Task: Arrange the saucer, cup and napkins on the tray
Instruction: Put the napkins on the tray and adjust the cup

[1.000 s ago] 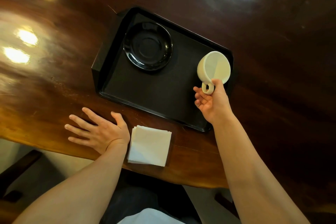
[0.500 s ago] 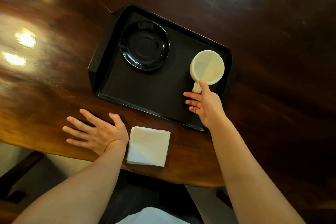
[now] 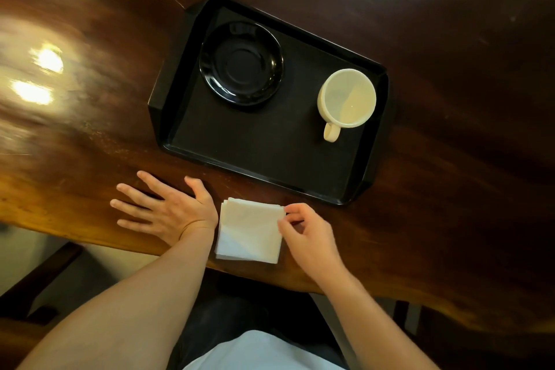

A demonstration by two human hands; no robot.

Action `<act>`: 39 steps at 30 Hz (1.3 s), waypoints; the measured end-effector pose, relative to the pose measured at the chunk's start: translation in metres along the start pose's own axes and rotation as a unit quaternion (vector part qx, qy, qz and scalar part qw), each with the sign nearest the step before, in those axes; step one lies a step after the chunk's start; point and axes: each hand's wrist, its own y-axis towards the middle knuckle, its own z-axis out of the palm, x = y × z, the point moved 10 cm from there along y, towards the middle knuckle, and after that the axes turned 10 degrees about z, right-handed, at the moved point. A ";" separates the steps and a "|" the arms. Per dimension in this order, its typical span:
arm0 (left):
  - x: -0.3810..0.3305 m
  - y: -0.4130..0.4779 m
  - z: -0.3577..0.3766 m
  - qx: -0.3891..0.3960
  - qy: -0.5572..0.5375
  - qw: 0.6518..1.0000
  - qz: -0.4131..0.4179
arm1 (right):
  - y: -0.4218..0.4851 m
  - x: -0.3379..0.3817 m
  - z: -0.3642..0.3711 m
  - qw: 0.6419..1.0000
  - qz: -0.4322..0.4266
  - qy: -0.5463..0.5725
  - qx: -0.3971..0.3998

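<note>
A black tray [image 3: 264, 159] lies on the dark wooden table. A black saucer [image 3: 240, 64] sits in its far left part. A cream cup [image 3: 347, 97] stands upright in the tray's right part, handle toward me, with no hand on it. A stack of white napkins [image 3: 249, 231] lies on the table just in front of the tray. My right hand [image 3: 309, 234] is at the stack's right edge, thumb and fingers pinching its upper right corner. My left hand [image 3: 163, 209] rests flat on the table, fingers spread, just left of the napkins.
The glossy wooden table [image 3: 90, 117] has its front edge close to me, just behind the napkins. Bright lamp reflections show on its left side. Dark chair parts [image 3: 33, 285] are visible below the edge.
My right hand let go of the cup, which now stands on the tray, and came back toward me to the napkin stack's right corner. The left hand stayed put.
</note>
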 end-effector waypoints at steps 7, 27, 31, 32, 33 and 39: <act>0.000 0.000 0.001 0.002 0.005 1.000 -0.003 | 0.000 -0.026 0.038 0.997 0.043 0.068 -0.019; -0.002 0.000 -0.001 0.001 -0.008 1.000 -0.002 | 0.026 0.075 -0.047 0.939 -0.015 0.331 0.096; -0.001 0.000 -0.001 -0.002 -0.006 1.000 0.000 | 0.061 0.086 -0.051 0.960 0.001 0.278 0.022; -0.001 0.000 0.000 -0.003 -0.007 1.000 0.001 | 0.066 0.084 -0.052 0.963 0.011 0.269 -0.007; -0.001 0.000 0.000 -0.004 -0.008 1.000 0.002 | 0.069 0.082 -0.053 0.964 0.016 0.266 -0.029; -0.002 0.000 -0.001 -0.001 -0.007 1.000 0.001 | 0.057 0.042 -0.056 0.959 0.033 0.267 -0.089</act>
